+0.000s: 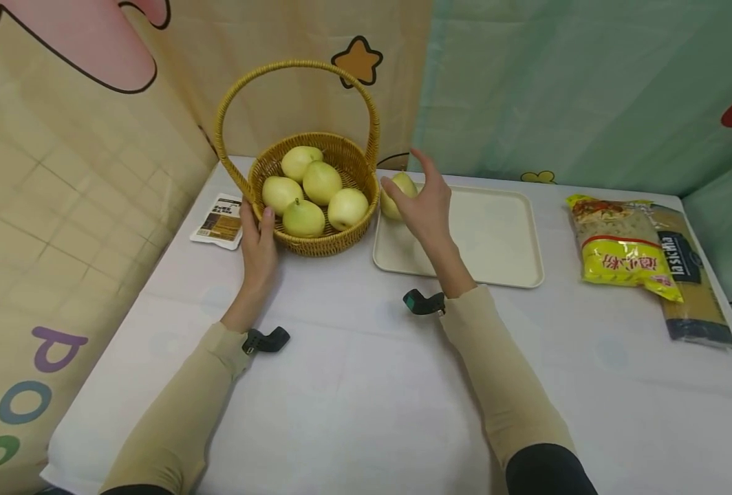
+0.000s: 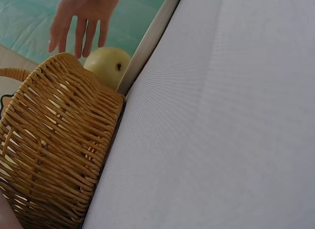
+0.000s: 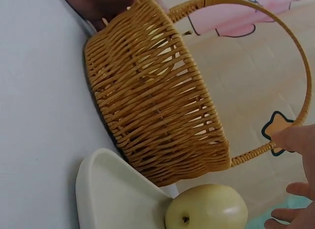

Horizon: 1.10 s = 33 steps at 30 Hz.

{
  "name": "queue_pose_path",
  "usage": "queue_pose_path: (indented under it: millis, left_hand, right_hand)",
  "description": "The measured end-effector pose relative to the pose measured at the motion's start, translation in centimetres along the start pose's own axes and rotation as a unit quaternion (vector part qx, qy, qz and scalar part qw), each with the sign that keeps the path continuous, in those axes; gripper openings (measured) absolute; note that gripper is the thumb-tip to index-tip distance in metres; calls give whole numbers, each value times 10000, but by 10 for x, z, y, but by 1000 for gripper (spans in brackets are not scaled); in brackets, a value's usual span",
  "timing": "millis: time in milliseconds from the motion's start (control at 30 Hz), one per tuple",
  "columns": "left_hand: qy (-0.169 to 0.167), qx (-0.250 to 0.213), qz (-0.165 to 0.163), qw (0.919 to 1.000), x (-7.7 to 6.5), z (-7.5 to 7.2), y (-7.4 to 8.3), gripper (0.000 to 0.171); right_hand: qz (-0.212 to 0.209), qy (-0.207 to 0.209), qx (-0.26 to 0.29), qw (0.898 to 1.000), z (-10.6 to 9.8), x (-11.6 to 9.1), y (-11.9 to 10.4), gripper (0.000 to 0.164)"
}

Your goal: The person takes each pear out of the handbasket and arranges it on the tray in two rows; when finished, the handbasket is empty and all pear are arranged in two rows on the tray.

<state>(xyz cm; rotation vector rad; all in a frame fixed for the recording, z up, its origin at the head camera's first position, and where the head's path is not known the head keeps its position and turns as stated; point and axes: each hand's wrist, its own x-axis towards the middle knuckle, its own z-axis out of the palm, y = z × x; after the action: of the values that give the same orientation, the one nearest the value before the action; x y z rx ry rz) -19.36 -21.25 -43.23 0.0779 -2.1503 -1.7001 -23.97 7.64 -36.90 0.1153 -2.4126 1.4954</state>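
Note:
A wicker basket (image 1: 323, 246) with a tall hoop handle holds several yellow-green pears (image 1: 321, 183). My left hand (image 1: 258, 251) rests against the basket's left front side, its fingers up along the wall near the rim. One pear (image 1: 400, 195) sits on the left end of a cream tray (image 1: 465, 237), right beside the basket. Above that pear is my right hand (image 1: 426, 206), thumb and fingers spread apart with nothing between them. In the right wrist view the pear (image 3: 206, 209) lies in the tray's corner, below the spread fingers (image 3: 295, 189).
Left of the basket lies a small white and brown packet (image 1: 219, 221). At the table's right are a yellow food bag (image 1: 622, 247) and a long dark-labelled pasta pack (image 1: 694, 282). Printed curtains (image 1: 576, 89) hang behind the table.

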Motion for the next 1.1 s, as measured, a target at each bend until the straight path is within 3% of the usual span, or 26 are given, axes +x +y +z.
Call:
queue_pose_path:
  millis: [300,600,800,1100]
  left_hand:
    - [-70,-118,50,9999,-13,-4,40,67]
    - [-18,-49,102,9999,-13,-6,43,65]
    - [-69,-18,139,9999,-14,-6,42,65]
    - [-110,-122,-14,9999,-16,-3,43,65]
  right_hand:
    - [-149,-386,336,9986,0,-12,-39,82]
    - [-346,-1251,1080,9856,8,-19,-47,81]
    - [-390,-1516,1401,9777,17,-18,-44,77]
    - [-379,-1836,1442,9716,38,-4,-46,72]
